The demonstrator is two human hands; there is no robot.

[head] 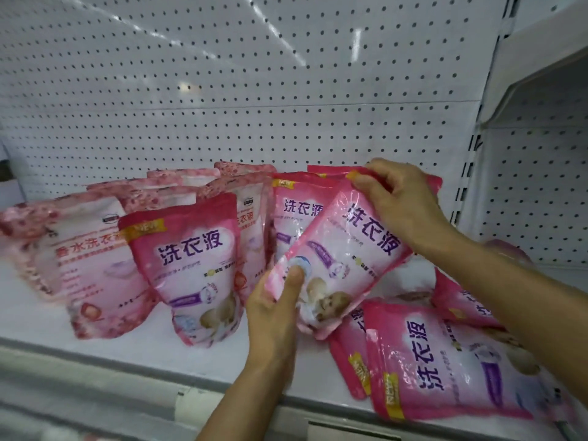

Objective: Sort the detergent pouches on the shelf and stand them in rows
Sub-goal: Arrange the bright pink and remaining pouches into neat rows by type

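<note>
1. Already several pouches [187, 265] stand in rows on the shelf [127, 342].
2. Both hands hold one tilted pouch [343, 249]: left hand [273, 307] grips its bottom, right hand [401, 202] pinches its top.
3. Flat pouches [445, 370] at right remain unsorted.

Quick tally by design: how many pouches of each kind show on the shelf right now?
Floral pouches: 5
Bright pink pouches: 7, counting the one held by left hand and right hand
Total: 12 in view; the back rows overlap, so more may be hidden.
</note>
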